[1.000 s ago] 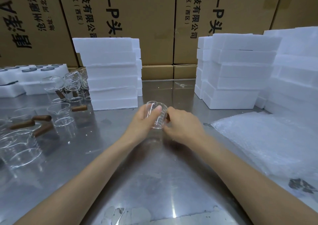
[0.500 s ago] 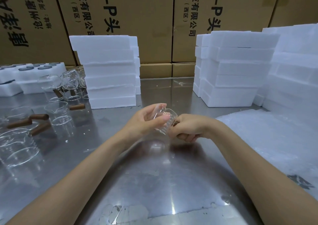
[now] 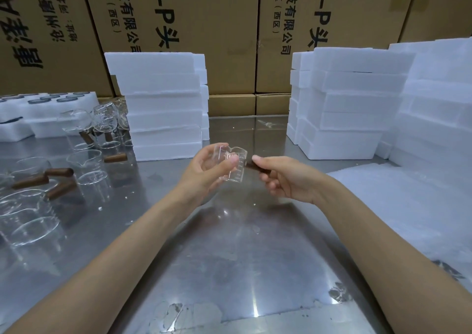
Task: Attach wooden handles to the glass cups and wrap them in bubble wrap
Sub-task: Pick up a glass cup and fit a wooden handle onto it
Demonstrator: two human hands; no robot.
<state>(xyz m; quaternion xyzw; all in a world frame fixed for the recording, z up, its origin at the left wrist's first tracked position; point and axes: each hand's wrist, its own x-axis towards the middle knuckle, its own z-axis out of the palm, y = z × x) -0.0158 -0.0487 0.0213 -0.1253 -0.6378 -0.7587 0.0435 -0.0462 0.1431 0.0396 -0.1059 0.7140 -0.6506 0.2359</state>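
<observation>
Two hands are working above the middle of the steel table (image 3: 229,257). The left hand (image 3: 207,172) is gripping a clear cup (image 3: 233,164), graduated and spouted, thumb across its wall. The right hand (image 3: 283,178) is pinching a dark wooden handle (image 3: 258,167) against the cup's side. Several finished cups (image 3: 89,162) are standing near the left edge, foam stacks (image 3: 163,106) along the far edge, bubble wrap (image 3: 408,206) lying at the right edge.
</observation>
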